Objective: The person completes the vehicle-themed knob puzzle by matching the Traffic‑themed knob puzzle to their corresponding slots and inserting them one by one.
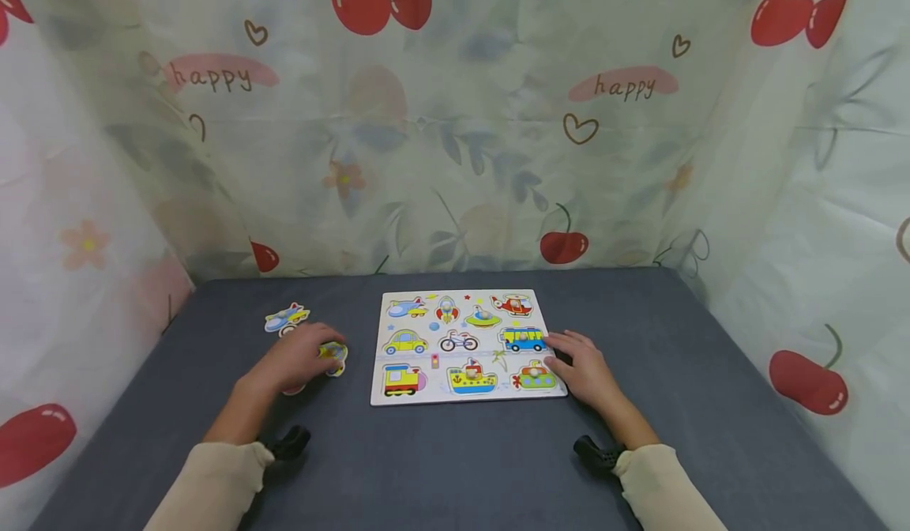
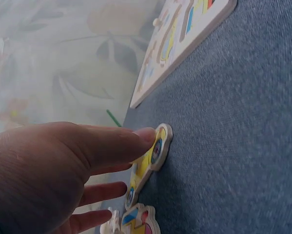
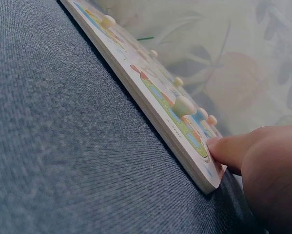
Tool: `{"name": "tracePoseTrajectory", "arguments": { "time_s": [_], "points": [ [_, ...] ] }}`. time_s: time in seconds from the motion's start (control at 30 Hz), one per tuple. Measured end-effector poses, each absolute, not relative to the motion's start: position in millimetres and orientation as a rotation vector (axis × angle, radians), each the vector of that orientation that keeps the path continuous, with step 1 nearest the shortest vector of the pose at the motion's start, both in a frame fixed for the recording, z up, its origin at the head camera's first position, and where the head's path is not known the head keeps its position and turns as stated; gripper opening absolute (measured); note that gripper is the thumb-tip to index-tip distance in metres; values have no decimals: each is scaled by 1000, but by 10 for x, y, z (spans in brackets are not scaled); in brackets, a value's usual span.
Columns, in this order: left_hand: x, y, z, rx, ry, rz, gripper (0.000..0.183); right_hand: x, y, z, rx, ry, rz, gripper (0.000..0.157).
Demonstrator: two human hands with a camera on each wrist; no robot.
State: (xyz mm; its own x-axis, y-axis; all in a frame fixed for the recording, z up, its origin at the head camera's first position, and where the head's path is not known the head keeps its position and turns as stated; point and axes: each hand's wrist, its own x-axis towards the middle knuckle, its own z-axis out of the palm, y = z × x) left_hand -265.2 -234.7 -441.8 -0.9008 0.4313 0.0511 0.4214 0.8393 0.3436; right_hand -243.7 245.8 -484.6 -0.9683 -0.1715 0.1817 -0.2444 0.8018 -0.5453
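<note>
My left hand [image 1: 302, 357] pinches a yellow car puzzle piece [image 2: 145, 168] by its edge, left of the puzzle board [image 1: 435, 401]. In the left wrist view the thumb lies on the near side of the car piece, and part of it is hidden behind the hand. My right hand [image 1: 586, 369] rests at the board's right edge, its thumb [image 3: 223, 151] touching the top near the submarine piece [image 1: 535, 376]. Knobbed pieces sit in the board, including the bus [image 1: 522, 340], ship [image 1: 471, 378] and helicopter [image 1: 513, 305].
An airplane piece [image 1: 284, 318] lies beyond my left hand, with a partly covered piece beside it. Under that hand, a colourful piece [image 2: 140, 220] shows in the left wrist view. The grey cloth tabletop [image 1: 434, 468] ends at patterned curtains [image 1: 455, 160] behind and at both sides.
</note>
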Motion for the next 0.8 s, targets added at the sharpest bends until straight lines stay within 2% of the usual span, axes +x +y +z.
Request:
{"name": "tracePoseTrajectory", "arguments": {
  "time_s": [0.8],
  "points": [
    [-2733,-2400,-4451,583,2993,630,13,-2439,2443,-4826,320,-2865,897,44]
  ]
}}
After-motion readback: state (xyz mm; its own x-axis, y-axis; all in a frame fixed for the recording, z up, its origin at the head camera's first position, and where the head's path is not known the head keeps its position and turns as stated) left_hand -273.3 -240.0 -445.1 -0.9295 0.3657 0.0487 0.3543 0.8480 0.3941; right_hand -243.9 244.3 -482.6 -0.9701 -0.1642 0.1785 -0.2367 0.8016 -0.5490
